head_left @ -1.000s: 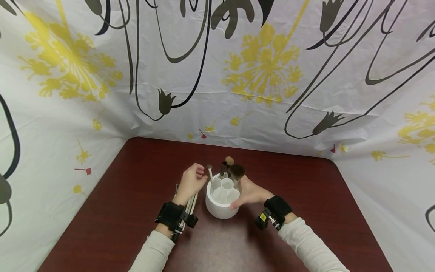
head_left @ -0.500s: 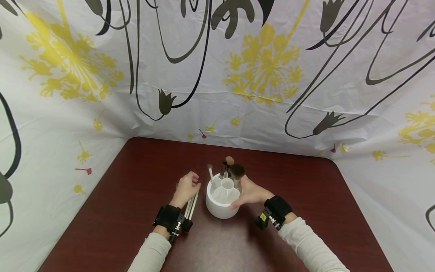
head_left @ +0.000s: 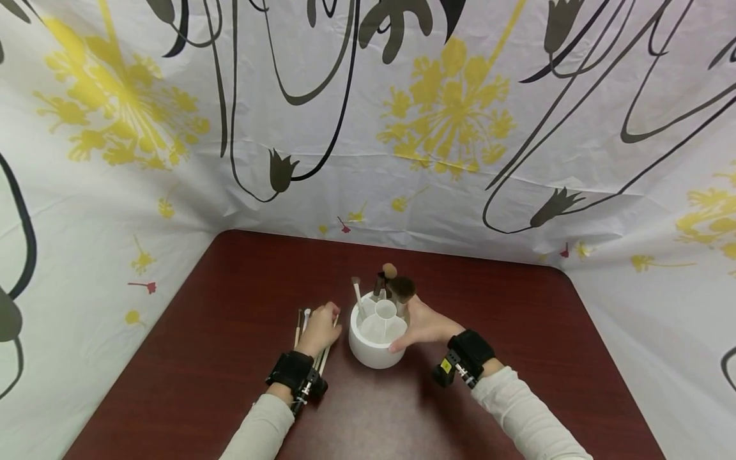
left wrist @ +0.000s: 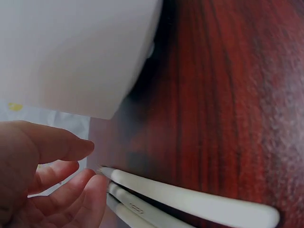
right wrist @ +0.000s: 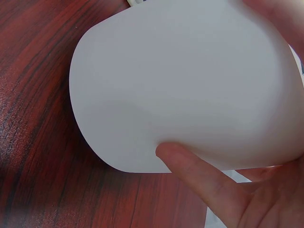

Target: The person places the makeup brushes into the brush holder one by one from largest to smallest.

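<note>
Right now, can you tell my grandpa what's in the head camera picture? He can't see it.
A person's right grip holds a round white divided cup with makeup brushes in it. The left grip is over loose brushes lying on a dark red table. Behind hangs a white cloth with yellow and grey flowers.

My left forearm (head_left: pixel 260 427) and right forearm (head_left: pixel 531 416) reach in from the near side. My left fingers (left wrist: pixel 69 195) bend loosely, left thumb (left wrist: pixel 61 144) apart; my right fingers (right wrist: pixel 202 178) and right thumb (head_left: pixel 400 343) grip, spread wide.
</note>
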### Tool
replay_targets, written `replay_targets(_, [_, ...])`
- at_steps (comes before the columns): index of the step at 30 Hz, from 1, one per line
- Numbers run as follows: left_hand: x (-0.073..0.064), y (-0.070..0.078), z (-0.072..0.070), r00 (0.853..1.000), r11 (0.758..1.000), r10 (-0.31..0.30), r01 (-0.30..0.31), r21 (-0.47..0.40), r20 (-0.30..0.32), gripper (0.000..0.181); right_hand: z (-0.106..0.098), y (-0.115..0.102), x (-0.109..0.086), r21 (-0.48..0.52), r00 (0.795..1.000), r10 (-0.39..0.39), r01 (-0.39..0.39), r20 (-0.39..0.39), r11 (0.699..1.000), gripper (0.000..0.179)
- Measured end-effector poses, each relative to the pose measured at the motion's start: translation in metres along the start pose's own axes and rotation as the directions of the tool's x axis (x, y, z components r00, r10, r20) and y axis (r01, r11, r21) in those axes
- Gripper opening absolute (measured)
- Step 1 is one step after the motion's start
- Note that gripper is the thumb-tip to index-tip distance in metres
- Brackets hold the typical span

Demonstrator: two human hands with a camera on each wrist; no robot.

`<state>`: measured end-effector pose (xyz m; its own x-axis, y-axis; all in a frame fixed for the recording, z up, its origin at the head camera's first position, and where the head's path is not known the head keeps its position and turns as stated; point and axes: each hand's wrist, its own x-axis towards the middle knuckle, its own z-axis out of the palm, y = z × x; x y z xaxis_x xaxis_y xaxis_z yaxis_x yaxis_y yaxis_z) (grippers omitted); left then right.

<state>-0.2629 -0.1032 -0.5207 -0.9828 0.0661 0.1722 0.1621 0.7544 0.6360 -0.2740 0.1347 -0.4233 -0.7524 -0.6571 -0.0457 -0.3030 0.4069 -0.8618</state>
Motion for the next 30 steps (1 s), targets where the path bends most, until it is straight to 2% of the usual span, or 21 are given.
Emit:
replay_targets(9, [0.001, -0.006, 0.010, 1.000, 0.996, -0.023, 0.021, 0.082, 0.017, 0.026, 0.000, 0.004, 0.001, -0.004, 1.000, -0.014, 0.014, -0.004, 1.000, 0.110])
replay_targets(15, [0.002, -0.004, 0.012, 0.999, 0.991, -0.026, 0.023, 0.131, 0.026, 0.025, 0.000, 0.004, 0.002, 0.009, 1.000, -0.017, 0.017, -0.002, 1.000, 0.112])
replay_targets(30, [0.001, 0.002, 0.009, 0.999, 0.987, -0.032, 0.027, 0.155, 0.024, 0.024, -0.001, 0.004, 0.001, -0.004, 1.000, 0.014, -0.014, 0.017, 1.000, 0.111])
